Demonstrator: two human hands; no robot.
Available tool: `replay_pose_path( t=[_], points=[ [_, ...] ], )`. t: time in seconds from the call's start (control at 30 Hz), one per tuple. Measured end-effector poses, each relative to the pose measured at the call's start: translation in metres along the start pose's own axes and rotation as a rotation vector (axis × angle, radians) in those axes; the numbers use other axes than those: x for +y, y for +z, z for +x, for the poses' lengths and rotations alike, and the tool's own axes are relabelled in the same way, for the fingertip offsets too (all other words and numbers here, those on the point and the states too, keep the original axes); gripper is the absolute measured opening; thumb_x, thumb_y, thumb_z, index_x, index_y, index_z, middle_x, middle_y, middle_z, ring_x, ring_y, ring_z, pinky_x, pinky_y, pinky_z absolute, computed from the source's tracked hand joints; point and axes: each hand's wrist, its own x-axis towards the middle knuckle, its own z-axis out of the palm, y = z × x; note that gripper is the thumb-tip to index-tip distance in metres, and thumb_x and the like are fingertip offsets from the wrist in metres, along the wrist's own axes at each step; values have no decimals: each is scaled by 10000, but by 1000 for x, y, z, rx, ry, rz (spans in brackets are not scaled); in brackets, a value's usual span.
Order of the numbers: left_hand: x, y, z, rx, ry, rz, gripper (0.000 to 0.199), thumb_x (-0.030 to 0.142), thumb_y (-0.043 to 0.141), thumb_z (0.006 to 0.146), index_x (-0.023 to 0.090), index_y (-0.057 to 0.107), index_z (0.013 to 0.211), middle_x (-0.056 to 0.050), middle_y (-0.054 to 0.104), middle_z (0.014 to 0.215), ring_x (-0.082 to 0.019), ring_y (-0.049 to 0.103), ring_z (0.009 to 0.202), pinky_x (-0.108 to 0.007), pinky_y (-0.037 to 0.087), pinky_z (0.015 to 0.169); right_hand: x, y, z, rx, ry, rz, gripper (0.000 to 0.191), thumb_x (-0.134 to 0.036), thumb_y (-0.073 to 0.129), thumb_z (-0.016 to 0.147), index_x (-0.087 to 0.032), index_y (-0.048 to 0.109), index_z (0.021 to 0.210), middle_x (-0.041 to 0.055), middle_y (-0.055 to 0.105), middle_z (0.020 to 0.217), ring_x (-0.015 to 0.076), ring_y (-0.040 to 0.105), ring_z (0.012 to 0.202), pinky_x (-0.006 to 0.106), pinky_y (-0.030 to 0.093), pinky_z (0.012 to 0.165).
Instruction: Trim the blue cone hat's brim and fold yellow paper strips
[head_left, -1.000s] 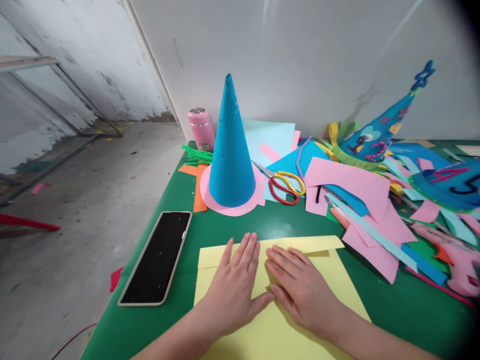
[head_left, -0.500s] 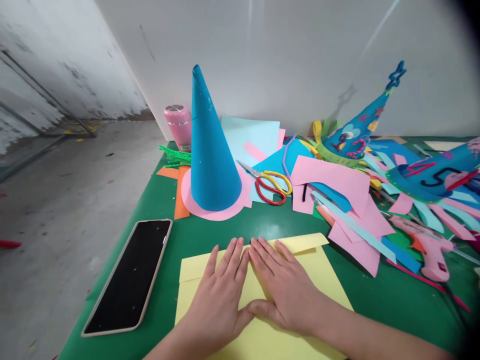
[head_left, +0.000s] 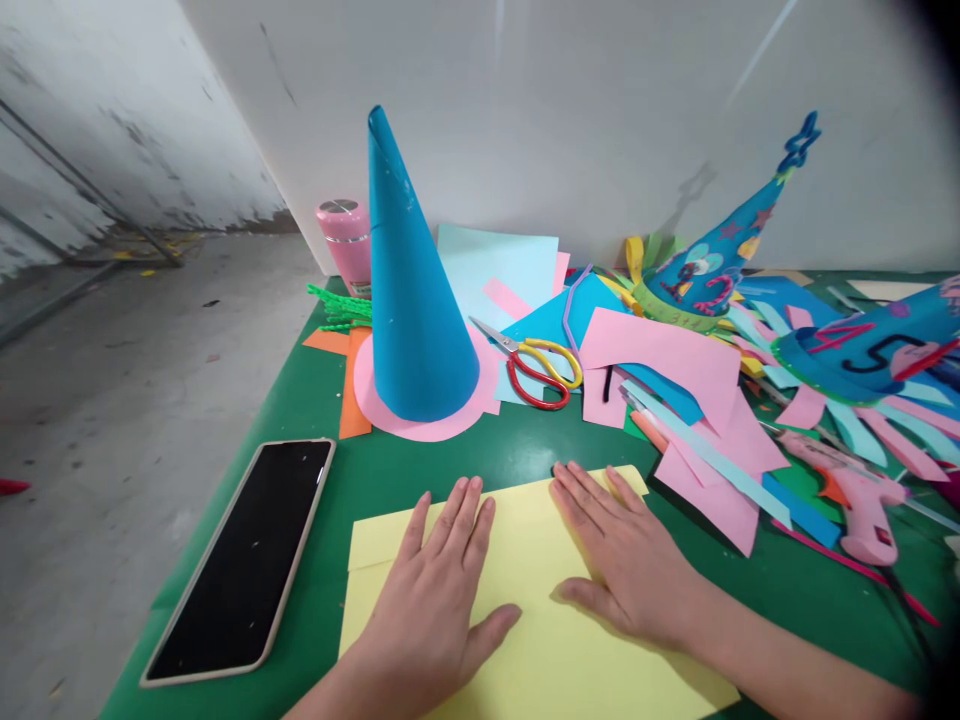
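OK, yellow sheet (head_left: 525, 600) lies flat on the green table (head_left: 525, 450), square in front of the person, with a narrow strip folded over along its far edge. Strip's cut edge shows clearly at the left end, a bit at the right; middle hard to read.

Left hand (head_left: 431, 595) is palm down on the left half, right hand (head_left: 641, 575) palm down on the right half. Fingertips sit at the fold line. On both, middle fingers close together, little finger and thumb splayed out; nothing clamped. Hands are apart, bare paper between.

Step in hand looks like creasing the fold. To do it well, I'd press firmly from the centre out to both ends, keep the strip an even width, and let one hand pin the sheet so it doesn't skew. Check the ends; those are likeliest to spring up.

Around it: phone (head_left: 244, 560) left of the sheet. Beyond, blue cone (head_left: 416, 320) upright on a pink disc (head_left: 491, 375), scissors (head_left: 514, 348) just beside. Pink paper scraps (head_left: 660, 350) to the right, glue gun (head_left: 866, 520) farther right.
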Motion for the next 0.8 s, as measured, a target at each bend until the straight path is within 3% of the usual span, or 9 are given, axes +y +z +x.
replay_pose_path(
  t=[0.4,0.8],
  points=[
    [0,2,1,-15,6,16,752,607,322,795,97,281,1345,-154,319,1393,-286,246,1299,-428,75,1058,33,7,-24,15,149,-162,767,-594,322,814,-77,203,1369,145,265,1418,263,214,1310,506,269,989],
    [0,2,-1,-11,-5,-11,751,602,300,804,122,202,1373,-131,314,1401,-275,244,1301,-421,120,1058,32,11,-28,123,290,-257,764,-611,360,784,-36,370,1287,235,306,1378,319,214,1302,555,213,993]
  ],
)
